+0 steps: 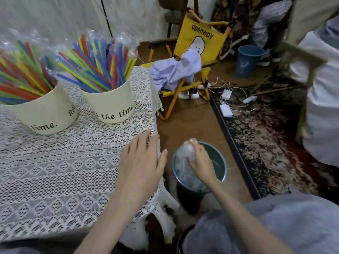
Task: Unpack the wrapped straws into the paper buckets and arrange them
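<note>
On the lace tablecloth (60, 162) at the left of the view stand two cream paper buckets, side by side and just apart. The left bucket (44, 114) bears black lettering of which "time." and part of a word beginning "R" can be read; the right bucket (111, 105) reads "the time", with earlier letters turned out of sight. Each holds a fan of coloured straws (95, 63) in red, blue, yellow, green and orange, leaning outward; clear plastic wrap shows around the tops of some of them.

Behind the table, on the floor: a yellow folding chair (200, 43) printed "openway" above a white cartoon figure, with a pale lilac cloth (174, 70) heaped on its seat. Farther right, a blue bin (247, 61), its markings too small to read.

Left hand (143, 158): laid flat near the table's right edge, fingers straight and slightly spread, palm down on the cloth, holding nothing.

Right hand (200, 158): reached down over a dark teal wastebasket (220, 162) on the floor beside the table, fingers curled around a bunched clear plastic wrapper (189, 149), held just above the basket's mouth. More clear plastic lies inside the basket.
</note>
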